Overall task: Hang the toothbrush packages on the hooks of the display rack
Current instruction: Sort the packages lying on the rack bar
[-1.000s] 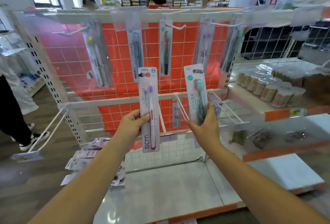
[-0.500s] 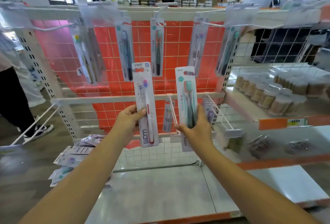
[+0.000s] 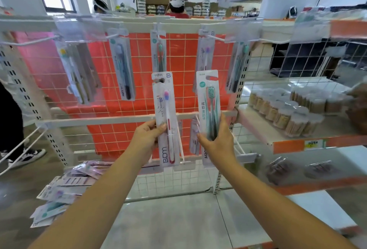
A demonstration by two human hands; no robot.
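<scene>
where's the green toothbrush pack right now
Head view, right of centre: the right hand holds the green toothbrush pack upright before the rack's middle rail.

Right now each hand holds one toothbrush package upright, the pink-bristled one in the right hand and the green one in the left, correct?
Sides are swapped. The head view shows the left hand holding the pink-bristled package and the right hand holding the green package. Both are upright, one per hand, as you said.

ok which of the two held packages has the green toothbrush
The white card package with the green-bristled toothbrush, gripped by the right hand; the left hand's holds a red-handled one.
</scene>
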